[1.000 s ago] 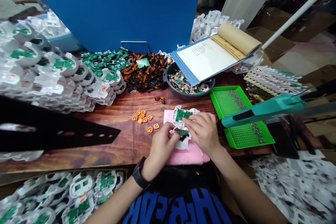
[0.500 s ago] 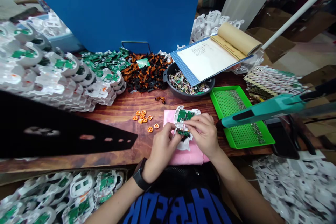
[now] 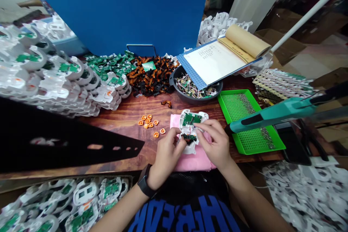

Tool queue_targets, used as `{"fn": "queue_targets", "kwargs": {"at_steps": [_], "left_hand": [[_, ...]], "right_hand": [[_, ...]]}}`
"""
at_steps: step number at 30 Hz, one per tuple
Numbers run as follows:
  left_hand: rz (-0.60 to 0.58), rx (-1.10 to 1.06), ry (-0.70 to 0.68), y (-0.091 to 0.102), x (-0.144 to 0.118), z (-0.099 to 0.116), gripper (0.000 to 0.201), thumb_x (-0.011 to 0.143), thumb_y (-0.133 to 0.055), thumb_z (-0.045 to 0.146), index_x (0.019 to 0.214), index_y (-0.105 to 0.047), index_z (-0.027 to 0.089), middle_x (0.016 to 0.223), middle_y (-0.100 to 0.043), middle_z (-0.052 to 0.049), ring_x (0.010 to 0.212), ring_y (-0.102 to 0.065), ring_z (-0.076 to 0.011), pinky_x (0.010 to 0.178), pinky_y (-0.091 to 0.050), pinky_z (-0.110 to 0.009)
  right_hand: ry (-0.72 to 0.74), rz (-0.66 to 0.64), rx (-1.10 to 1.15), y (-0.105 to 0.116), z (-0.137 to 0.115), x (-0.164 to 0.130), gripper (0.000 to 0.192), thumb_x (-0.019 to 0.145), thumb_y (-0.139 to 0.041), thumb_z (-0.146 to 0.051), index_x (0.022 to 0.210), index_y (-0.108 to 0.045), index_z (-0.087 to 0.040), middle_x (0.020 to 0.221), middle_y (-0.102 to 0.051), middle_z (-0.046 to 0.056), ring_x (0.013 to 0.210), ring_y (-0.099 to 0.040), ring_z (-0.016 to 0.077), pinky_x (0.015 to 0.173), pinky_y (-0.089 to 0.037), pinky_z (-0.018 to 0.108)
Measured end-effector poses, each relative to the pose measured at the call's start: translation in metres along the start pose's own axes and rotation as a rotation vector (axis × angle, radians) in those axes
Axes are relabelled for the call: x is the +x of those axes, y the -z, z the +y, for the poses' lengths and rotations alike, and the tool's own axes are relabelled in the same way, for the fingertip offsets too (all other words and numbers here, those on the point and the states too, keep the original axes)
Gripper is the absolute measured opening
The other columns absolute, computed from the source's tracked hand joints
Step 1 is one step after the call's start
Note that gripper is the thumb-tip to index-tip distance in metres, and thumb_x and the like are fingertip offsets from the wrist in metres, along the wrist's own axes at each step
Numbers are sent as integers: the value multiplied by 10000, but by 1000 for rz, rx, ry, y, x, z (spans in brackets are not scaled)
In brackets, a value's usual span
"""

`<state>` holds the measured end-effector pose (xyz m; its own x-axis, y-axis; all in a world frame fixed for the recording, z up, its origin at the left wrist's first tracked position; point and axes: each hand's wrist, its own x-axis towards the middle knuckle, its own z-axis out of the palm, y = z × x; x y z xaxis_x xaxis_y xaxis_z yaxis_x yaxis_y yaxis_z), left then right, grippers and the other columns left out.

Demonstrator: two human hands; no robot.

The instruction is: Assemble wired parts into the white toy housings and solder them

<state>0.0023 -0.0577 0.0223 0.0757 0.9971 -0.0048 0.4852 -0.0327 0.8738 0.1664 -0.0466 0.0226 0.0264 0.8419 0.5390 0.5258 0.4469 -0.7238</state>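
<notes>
A white plastic housing in two parts lies over a folded pink cloth [image 3: 187,162]. The upper shell [image 3: 184,127] carries a green circuit board [image 3: 191,119]; the lower shell [image 3: 191,149] holds a smaller dark green board [image 3: 189,137]. Thin wires run between the parts. My left hand [image 3: 170,150] grips the lower shell at its left side, thumb over the edge. My right hand [image 3: 216,141] is at the right side, thumb and index bent close together by the wires and the upper board's lower edge. Whatever lies between those fingertips is too small to make out.
Small orange pieces [image 3: 147,121] lie left of the cloth. Behind are piled green boards [image 3: 111,65], black-orange parts [image 3: 152,76], a dark bowl [image 3: 195,98] and a clipboard [image 3: 214,59]. A green tray [image 3: 244,145] and teal tool [image 3: 266,114] stand right; stacked white shells [image 3: 62,83] left.
My right hand has drawn back slightly to the right, uncovering more of the upper board and wires. My left hand keeps its grip on the lower shell.
</notes>
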Motion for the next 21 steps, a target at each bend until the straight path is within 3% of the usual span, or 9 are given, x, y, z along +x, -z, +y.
{"fn": "queue_targets", "kwargs": {"at_steps": [3, 5, 8, 11, 15, 18, 21], "left_hand": [[9, -59, -15, 1, 0, -1, 111, 847, -478, 246, 904, -558, 193, 754, -618, 0, 661, -561, -142, 619, -410, -240], [1, -73, -40, 2, -1, -1, 107, 847, -482, 246, 895, -561, 193, 761, -623, -5, 679, -570, -144, 636, -427, -243], [-30, -77, -55, 4, -3, 0, 94, 849, -484, 241, 871, -561, 193, 741, -614, -4, 666, -570, -141, 631, -448, -245], [-47, -98, -37, 10, -3, 2, 195, 832, -541, 249, 1015, -576, 191, 837, -656, -27, 699, -602, -146, 652, -489, -256], [-46, -237, -32, 14, 2, 8, 520, 811, -605, 254, 1314, -480, 217, 1189, -646, -90, 883, -662, -178, 770, -538, -286], [-37, -304, -46, 13, 6, 12, 447, 850, -595, 285, 1287, -529, 217, 1214, -647, -91, 956, -667, -198, 813, -541, -292], [-26, -306, -39, 10, 10, 13, 408, 849, -625, 302, 1242, -557, 218, 1144, -678, -78, 906, -676, -189, 769, -540, -273]], "right_hand": [[-223, 158, 244, -4, 0, -6, 544, 795, -670, -217, 1302, -482, -277, 1193, -554, 87, 966, -602, 175, 773, -552, 325], [-391, 83, 442, -8, -1, -7, 676, 782, -689, -282, 1376, -368, -266, 1293, -535, 119, 1051, -613, 206, 801, -571, 348], [-524, -36, 623, -12, -5, -6, 630, 781, -692, -308, 1340, -409, -238, 1238, -615, 115, 1056, -644, 225, 864, -570, 378], [-564, -15, 650, -12, -8, -5, 590, 756, -722, -290, 1285, -466, -235, 1192, -654, 96, 1040, -661, 224, 892, -566, 382], [-572, -4, 625, -12, -10, -5, 570, 741, -732, -286, 1256, -496, -217, 1197, -655, 102, 1046, -664, 233, 917, -563, 396], [-557, 0, 615, -12, -11, -6, 563, 743, -730, -276, 1254, -502, -213, 1203, -652, 105, 1059, -660, 235, 913, -568, 383], [-529, 3, 604, -11, -11, -7, 557, 755, -720, -263, 1264, -497, -220, 1209, -650, 100, 1072, -655, 228, 917, -567, 371]]}}
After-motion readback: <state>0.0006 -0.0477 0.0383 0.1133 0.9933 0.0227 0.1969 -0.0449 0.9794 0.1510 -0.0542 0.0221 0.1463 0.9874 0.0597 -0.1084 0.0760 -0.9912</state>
